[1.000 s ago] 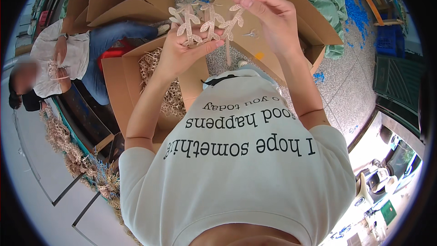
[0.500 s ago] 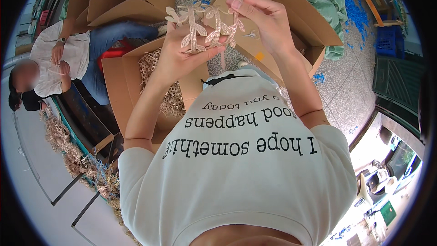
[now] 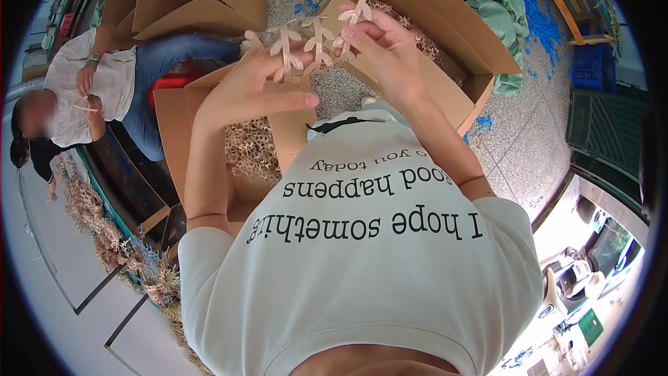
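A beige leaf-shaped trim (image 3: 319,45) is wound in several loops round the fingers of my left hand (image 3: 243,90). That hand's thumb stretches away from the loops, pointing right. Between thumb and fingers, my right hand (image 3: 390,59) pinches the same trim close to the last loop. From there a length of it runs up past the top edge of the picture. Both hands are raised above two open cardboard boxes. The left fingertips are partly covered by the trim.
Curled beige trim (image 3: 250,150) fills part of the left cardboard box (image 3: 174,115). More lies in the right box (image 3: 497,45), beside green sheeting (image 3: 487,0). A seated co-worker (image 3: 90,87) handles something thin at the left. Blue scraps (image 3: 539,24) litter the floor near a blue crate (image 3: 593,66).
My right hand has moved down and slightly left along the trim. My left hand has shifted down and left, its thumb lifting away from the loops.
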Action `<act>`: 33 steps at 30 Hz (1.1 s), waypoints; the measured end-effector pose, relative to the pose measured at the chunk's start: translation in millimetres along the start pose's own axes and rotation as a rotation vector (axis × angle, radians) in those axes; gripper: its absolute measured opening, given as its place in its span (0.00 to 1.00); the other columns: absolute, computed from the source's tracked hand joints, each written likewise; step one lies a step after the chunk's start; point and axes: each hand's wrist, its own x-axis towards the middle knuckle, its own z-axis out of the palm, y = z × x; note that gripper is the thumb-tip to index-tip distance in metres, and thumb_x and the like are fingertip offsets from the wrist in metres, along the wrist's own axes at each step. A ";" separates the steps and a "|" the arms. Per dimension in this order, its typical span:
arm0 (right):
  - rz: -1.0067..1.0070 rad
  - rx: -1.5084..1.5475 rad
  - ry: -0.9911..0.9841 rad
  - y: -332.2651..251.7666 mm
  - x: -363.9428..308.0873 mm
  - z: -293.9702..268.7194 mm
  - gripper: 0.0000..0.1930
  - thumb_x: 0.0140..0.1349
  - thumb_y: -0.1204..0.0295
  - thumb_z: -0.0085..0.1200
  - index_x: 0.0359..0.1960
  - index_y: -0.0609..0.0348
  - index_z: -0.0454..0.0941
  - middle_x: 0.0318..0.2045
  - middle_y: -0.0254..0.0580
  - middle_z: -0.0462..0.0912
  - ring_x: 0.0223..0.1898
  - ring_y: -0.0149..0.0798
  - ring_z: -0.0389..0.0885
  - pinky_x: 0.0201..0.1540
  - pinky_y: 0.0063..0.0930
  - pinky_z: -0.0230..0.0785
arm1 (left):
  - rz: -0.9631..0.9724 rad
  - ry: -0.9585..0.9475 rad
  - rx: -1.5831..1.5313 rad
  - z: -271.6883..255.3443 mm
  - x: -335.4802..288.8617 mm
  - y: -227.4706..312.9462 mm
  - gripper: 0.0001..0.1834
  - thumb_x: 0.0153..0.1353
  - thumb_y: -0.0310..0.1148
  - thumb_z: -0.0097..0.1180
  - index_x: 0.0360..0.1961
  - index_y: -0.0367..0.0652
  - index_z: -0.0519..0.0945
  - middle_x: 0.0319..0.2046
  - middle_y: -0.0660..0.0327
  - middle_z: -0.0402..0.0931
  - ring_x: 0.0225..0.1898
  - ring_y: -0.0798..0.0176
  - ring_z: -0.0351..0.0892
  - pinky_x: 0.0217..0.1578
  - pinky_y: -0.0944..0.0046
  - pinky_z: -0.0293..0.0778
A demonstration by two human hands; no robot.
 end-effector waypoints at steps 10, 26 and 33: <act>-0.172 -0.070 0.051 12.3 8.9 6.1 0.20 0.55 0.77 0.57 0.51 0.59 0.71 0.36 0.31 0.77 0.35 0.24 0.72 0.35 0.16 0.66 | 0.030 0.408 0.084 52.5 18.3 -34.1 0.10 0.52 0.40 0.61 0.35 0.50 0.81 0.31 0.69 0.80 0.38 0.65 0.75 0.54 0.53 0.48; -1.016 -0.633 0.240 -127.9 -27.9 -2.7 0.10 0.61 0.74 0.45 0.38 0.66 0.76 0.29 0.47 0.78 0.34 0.40 0.77 0.37 0.28 0.69 | -0.091 0.330 -0.239 48.9 4.6 -16.5 0.08 0.52 0.36 0.61 0.33 0.47 0.81 0.30 0.67 0.80 0.41 0.68 0.71 0.55 0.59 0.48; -1.196 -0.405 0.077 -130.7 -22.9 -0.6 0.18 0.61 0.68 0.41 0.48 0.67 0.69 0.39 0.52 0.76 0.37 0.46 0.77 0.40 0.32 0.70 | -0.115 0.417 -0.250 42.2 5.7 -8.6 0.08 0.50 0.34 0.63 0.32 0.45 0.82 0.32 0.65 0.80 0.45 0.64 0.67 0.53 0.59 0.53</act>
